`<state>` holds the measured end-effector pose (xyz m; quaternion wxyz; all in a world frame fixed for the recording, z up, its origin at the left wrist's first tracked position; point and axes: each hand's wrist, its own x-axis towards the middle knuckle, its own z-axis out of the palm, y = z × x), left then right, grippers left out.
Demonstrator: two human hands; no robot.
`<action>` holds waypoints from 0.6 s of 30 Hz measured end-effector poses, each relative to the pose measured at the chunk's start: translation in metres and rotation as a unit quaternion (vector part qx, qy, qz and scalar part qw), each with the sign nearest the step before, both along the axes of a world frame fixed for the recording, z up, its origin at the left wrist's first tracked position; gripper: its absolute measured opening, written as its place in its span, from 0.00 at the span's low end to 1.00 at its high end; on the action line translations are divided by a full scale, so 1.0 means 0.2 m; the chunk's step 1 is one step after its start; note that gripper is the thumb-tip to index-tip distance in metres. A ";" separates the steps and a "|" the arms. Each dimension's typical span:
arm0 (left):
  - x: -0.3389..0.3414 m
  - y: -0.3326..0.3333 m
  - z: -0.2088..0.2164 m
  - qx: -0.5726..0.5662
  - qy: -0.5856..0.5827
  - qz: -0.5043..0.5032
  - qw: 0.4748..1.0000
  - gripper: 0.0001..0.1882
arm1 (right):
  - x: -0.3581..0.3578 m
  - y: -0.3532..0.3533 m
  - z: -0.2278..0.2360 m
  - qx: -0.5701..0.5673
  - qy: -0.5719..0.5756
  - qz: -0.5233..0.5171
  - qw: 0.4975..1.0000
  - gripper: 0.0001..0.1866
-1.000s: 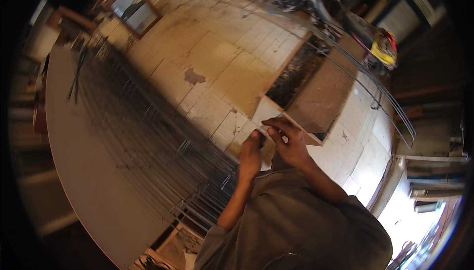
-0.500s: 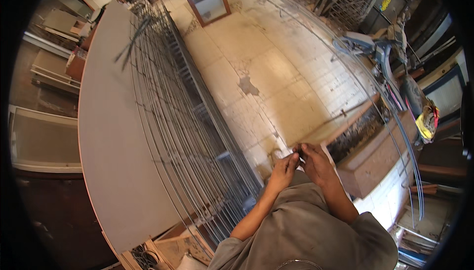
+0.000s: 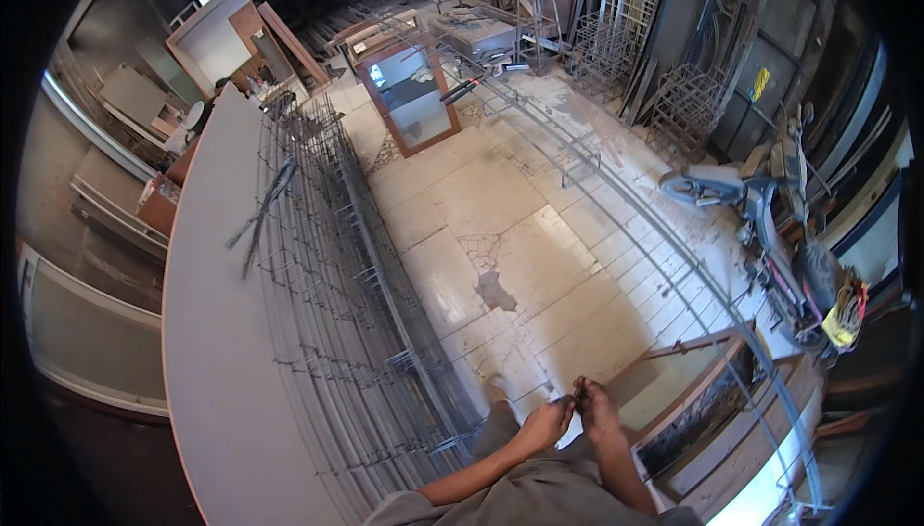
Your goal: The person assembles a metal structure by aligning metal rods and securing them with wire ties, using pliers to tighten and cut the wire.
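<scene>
In front of my body, low in the head view, my left hand point(image 3: 548, 424) and my right hand point(image 3: 599, 410) are close together over the tiled floor. Both have their fingers curled in, with dark marks at the fingertips. If something small lies between them, I cannot make it out. To the left, a grey tabletop point(image 3: 217, 333) carries a long bundle of thin steel rods point(image 3: 332, 401) tied with crosswise wire. A tuft of loose tie wires point(image 3: 262, 210) rests on the rods' far part.
A wooden frame box point(image 3: 707, 430) stands at my right, with long bent rods point(image 3: 664, 247) running past it. Beyond these leans a motorbike point(image 3: 770, 247). A glazed wooden frame point(image 3: 409, 95) stands ahead on the floor point(image 3: 500, 199). Wire cages point(image 3: 688, 102) are at far right.
My view has tilted up, so more of the workshop's far end shows and my hands sit lower in the picture. The hands remain close together, now slightly apart.
</scene>
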<state>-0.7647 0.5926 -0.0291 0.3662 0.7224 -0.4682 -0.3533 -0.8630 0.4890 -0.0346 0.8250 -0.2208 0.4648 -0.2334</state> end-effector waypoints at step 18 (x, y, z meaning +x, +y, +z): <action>1.84 -0.47 0.07 -0.064 0.136 0.141 0.979 0.26 | 1.99 -0.54 0.40 -0.159 -0.016 0.108 0.981 0.11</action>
